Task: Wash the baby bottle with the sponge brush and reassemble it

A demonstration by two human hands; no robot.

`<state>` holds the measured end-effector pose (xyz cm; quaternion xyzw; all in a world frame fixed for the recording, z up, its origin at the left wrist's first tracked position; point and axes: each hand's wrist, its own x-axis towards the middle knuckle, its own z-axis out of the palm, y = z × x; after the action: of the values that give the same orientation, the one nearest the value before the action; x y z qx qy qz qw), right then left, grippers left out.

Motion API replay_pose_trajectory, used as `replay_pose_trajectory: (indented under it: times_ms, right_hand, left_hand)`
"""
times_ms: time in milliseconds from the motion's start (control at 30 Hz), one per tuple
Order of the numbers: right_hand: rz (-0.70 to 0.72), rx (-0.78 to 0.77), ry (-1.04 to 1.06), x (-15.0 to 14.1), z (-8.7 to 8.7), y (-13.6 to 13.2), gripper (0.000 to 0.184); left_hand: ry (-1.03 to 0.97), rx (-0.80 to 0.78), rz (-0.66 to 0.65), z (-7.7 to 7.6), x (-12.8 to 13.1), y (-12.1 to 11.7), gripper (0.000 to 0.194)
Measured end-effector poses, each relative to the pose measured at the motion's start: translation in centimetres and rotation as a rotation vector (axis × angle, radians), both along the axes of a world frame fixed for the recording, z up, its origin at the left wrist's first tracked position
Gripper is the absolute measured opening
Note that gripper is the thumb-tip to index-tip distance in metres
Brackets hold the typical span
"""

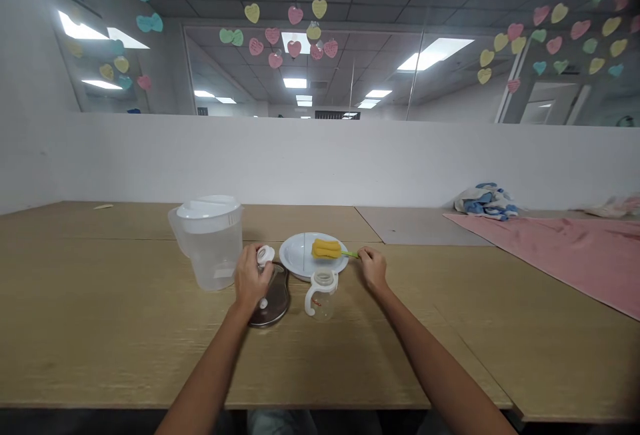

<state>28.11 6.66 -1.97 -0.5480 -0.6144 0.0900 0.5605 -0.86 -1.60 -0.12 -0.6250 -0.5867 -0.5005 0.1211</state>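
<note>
Inspection finding: your left hand (pixel 251 278) is curled closed around a round white plastic cap (pixel 265 255), whose top shows above the fingers. A small white piece (pixel 263 303) shows below the palm; you cannot tell from this view whether it belongs to the cap. The hand sits directly over a dark glossy oval tray (pixel 280 288).

Your right hand (pixel 373 270) is nearly closed, its fingertips pinching the green handle of a yellow sponge bottle brush (pixel 326 249). The sponge head rests on a round white plate (pixel 296 255), and the handle extends past the rim to your fingers.

A transparent bottle with white loop handles (pixel 323 298) stands upright just in front of the plate, between your hands. A clear plastic pitcher with a white lid (pixel 213 248) stands upright just left of your left hand. All of these stand on a light wooden table (pixel 100 302).

To the far right lie a pink cloth (pixel 550 255) and a crumpled blue-and-white cloth (pixel 485 202), before a white partition wall (pixel 300 162).
</note>
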Motion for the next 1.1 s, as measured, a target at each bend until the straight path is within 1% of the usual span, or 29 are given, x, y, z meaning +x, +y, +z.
replay_pose_trajectory:
  times_ms: [100,200,367,533,633,667,733,800,833,867,933,1000,1067,1100]
  right_hand:
    - [-0.003,-0.005,-0.019,-0.1,-0.2,0.1,0.028]
    - [-0.011,-0.006,-0.036,-0.2,-0.4,0.3,0.028]
    - [-0.027,-0.02,-0.056,-0.1,-0.5,0.5,0.03]
    - [-0.035,-0.014,-0.064,0.0,-0.5,0.6,0.031]
    - [-0.028,-0.02,-0.068,-0.1,-0.5,0.5,0.031]
    - [-0.03,-0.02,-0.066,-0.1,-0.5,0.5,0.031]
    - [-0.036,-0.012,-0.056,-0.1,-0.4,0.4,0.031]
    - [-0.041,-0.004,-0.04,-0.1,-0.4,0.4,0.032]
    - [-0.045,-0.003,-0.03,-0.1,-0.3,0.4,0.032]
    - [-0.049,-0.004,-0.02,-0.1,-0.3,0.3,0.033]
    - [-0.06,-0.007,-0.003,-0.1,-0.3,0.3,0.033]
    - [-0.065,-0.01,0.009,-0.1,-0.3,0.3,0.033]
    - [-0.065,-0.006,0.021,-0.1,-0.3,0.3,0.033]
    - [-0.062,-0.002,0.029,-0.1,-0.3,0.3,0.033]
  left_hand:
    - [0.151,-0.115,-0.007,-0.5,-1.5,-1.2,0.029]
    - [0.245,-0.224,-0.011,-0.6,-2.5,-2.1,0.027]
    - [0.304,-0.346,-0.036,-0.6,-2.4,-2.1,0.032]
    - [0.312,-0.436,-0.038,-0.8,-2.3,-1.9,0.031]
    - [0.29,-0.43,-0.055,-1.0,-2.6,-1.8,0.029]
    - [0.272,-0.396,-0.055,-1.0,-2.7,-1.9,0.028]
    - [0.211,-0.266,-0.04,-0.8,-2.4,-2.0,0.025]
    - [0.175,-0.095,-0.07,-0.5,-1.5,-2.4,0.023]
    - [0.185,-0.023,-0.111,-0.2,-0.6,-2.7,0.023]
    - [0.227,0.023,-0.184,0.1,0.4,-2.9,0.023]
    - [0.33,0.026,-0.303,0.5,2.9,-3.6,0.028]
    - [0.344,-0.016,-0.359,0.5,5.5,-4.1,0.039]
    - [0.348,-0.057,-0.395,0.2,7.6,-4.4,0.051]
    - [0.335,-0.07,-0.397,0.0,8.4,-4.4,0.053]
